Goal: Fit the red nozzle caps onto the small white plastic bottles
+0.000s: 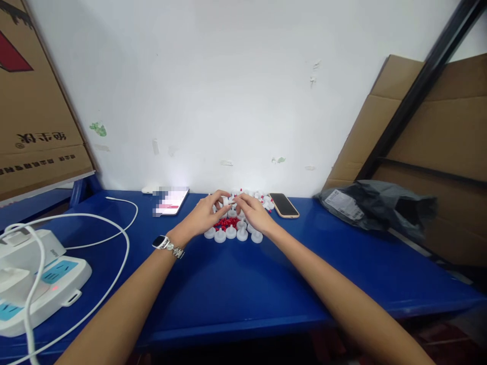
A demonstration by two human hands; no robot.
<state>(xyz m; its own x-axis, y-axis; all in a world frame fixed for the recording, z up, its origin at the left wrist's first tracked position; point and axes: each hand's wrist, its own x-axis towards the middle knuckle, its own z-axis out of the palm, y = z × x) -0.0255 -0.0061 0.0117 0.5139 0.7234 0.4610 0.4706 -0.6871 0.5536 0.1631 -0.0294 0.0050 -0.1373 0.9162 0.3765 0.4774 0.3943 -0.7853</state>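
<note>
Both my hands meet over a cluster of small white plastic caps [231,232] and tiny red pieces [227,222] near the back of the blue table [236,284]. My left hand [207,215], with a watch [163,242] on its wrist, has its fingers curled and pinching a small white cap [229,202]. My right hand [254,213] has its fingertips closed on the same white piece from the other side. A row of white caps lies just in front of my hands.
A lit phone [172,201] lies left of the hands, a dark phone [284,205] to the right. A grey plastic mailer bag [375,205] sits far right. A white power strip [36,279] with white cables [114,238] occupies the left. Cardboard leans on both sides.
</note>
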